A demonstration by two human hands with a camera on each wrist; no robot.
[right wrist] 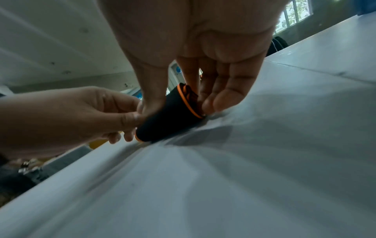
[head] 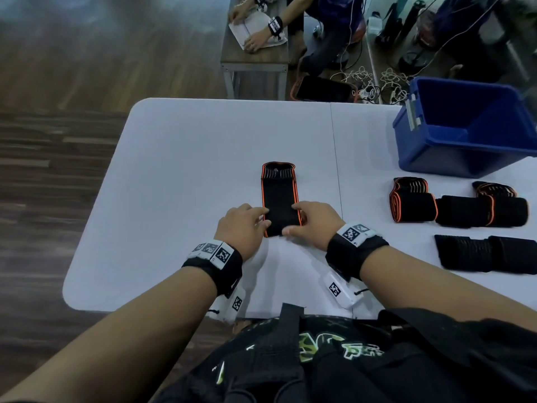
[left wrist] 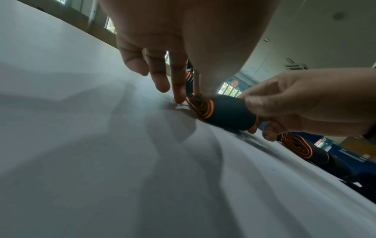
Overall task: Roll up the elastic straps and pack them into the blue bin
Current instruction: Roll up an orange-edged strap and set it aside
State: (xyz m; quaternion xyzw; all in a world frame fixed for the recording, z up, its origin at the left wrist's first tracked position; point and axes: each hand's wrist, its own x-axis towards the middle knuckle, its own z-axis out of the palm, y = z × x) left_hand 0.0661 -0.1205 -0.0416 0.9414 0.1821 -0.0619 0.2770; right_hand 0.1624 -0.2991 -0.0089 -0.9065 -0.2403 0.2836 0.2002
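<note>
A black elastic strap with orange edging [head: 279, 193] lies lengthwise on the white table [head: 189, 170], its near end wound into a small roll [left wrist: 227, 112] [right wrist: 168, 119]. My left hand [head: 247, 225] pinches the roll's left end, thumb on top. My right hand [head: 311, 222] pinches its right end the same way. The strap's far end is a folded loop. The blue bin [head: 465, 126] stands open at the far right of the table.
Two rolled orange-edged straps [head: 412, 202] [head: 499, 205] and a plain black strap [head: 488, 253] lie right of my hands, before the bin. Beyond the table, another person's hands [head: 255, 39] work at a small desk [head: 252, 58]; cables [head: 369, 80] cover the floor.
</note>
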